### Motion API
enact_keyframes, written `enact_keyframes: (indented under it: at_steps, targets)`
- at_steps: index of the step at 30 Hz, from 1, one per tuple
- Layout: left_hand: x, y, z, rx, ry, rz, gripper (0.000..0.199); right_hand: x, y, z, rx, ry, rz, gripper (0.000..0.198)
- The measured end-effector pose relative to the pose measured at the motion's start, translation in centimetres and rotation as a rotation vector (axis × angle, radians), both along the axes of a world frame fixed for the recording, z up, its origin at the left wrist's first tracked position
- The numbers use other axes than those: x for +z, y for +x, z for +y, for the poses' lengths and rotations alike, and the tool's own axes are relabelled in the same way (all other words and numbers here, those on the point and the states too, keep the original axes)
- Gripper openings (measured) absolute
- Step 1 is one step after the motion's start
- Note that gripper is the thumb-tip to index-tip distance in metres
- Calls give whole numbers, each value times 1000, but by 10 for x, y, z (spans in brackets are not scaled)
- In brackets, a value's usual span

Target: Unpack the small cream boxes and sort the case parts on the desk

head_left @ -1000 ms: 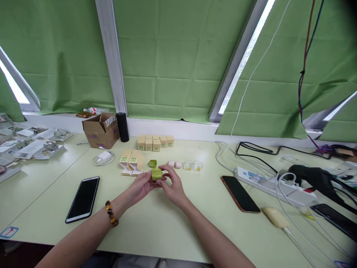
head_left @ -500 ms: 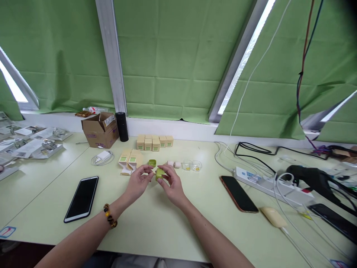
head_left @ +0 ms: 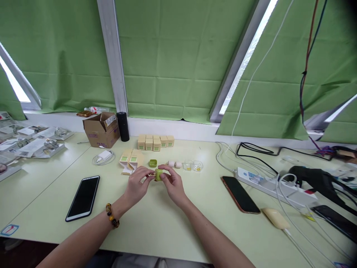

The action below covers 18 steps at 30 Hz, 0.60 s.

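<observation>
My right hand [head_left: 174, 185] pinches a small green square container [head_left: 158, 174] between thumb and fingers, just above the table. The thumb and forefinger of my left hand [head_left: 138, 186] are pressed together at the container's left side, on a small bit I cannot make out. Behind my hands an open green square cup [head_left: 153, 163] sits on the table. To its right lie small pale pink pieces [head_left: 177, 164] and two clear cups [head_left: 198, 166] with yellow spots inside. Two opened beige cartons [head_left: 133, 160] lie by my left hand.
Several small beige boxes [head_left: 149, 143] stand in rows at the back. Phones lie at left [head_left: 83, 198] and right [head_left: 240, 194]. A white charger cable [head_left: 103, 157], a cardboard box [head_left: 102, 130], a black cylinder [head_left: 122, 126] and a power strip [head_left: 275, 189] with cables are around.
The green container has turned and tilted a little in my fingers. My left fingertips have come closer to it. The view has shifted slightly.
</observation>
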<state>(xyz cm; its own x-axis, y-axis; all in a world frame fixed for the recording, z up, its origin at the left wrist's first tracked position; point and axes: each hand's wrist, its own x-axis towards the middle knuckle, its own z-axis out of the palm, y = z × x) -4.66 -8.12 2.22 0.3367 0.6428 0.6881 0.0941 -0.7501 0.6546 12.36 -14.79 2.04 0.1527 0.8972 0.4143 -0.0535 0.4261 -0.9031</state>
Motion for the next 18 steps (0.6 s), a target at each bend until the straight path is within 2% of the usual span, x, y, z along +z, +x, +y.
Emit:
enact_keyframes:
  at_steps: [5, 13, 18]
  targets:
    - [-1, 0, 1, 14, -92, -51, 9, -4, 0, -2, 46, 20, -42, 47]
    - [-6, 1, 0, 22, -203, -56, 10, -13, -1, 3, 31, -19, -30, 45]
    - [-4, 2, -1, 2, -202, -121, 10, -12, -2, 3, 31, -3, -30, 43]
